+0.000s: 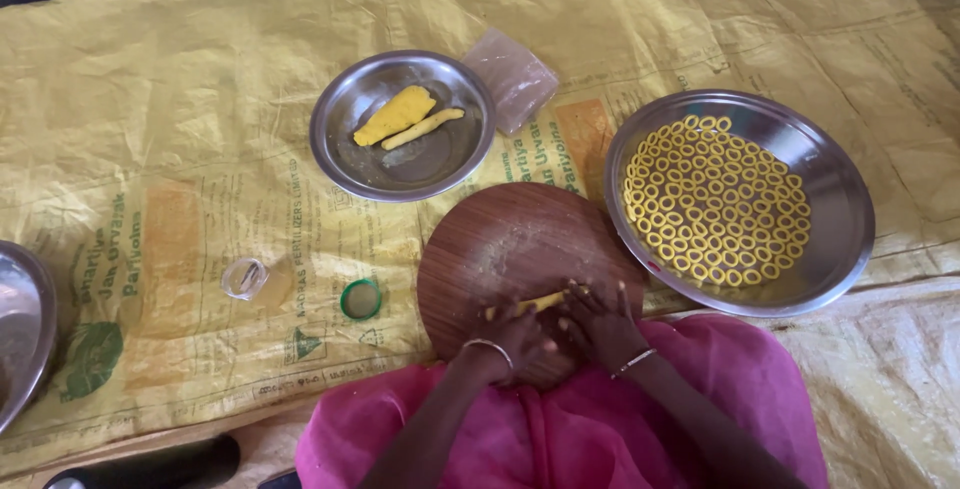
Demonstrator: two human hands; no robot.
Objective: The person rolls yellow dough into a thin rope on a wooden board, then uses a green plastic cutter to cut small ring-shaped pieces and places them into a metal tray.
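Note:
A round brown wooden board (pixel 510 239) lies on a yellow printed sheet (pixel 180 149) in front of me. Both hands rest on the board's near edge, working a thin yellow strip of dough (pixel 538 302). My left hand (pixel 515 337) pinches the strip's left end; my right hand (pixel 597 321) presses its right end with bent fingers. Each wrist wears a thin metal bangle. Pink cloth covers my lap below the board.
A large steel plate (pixel 830 199) at right holds several small yellow dough rings. A smaller steel plate (pixel 350 144) behind the board holds two dough pieces. A clear plastic pouch (pixel 515 74), a small jar (pixel 245 277) and a green lid (pixel 360 299) lie nearby. Another steel dish (pixel 20 339) sits at left.

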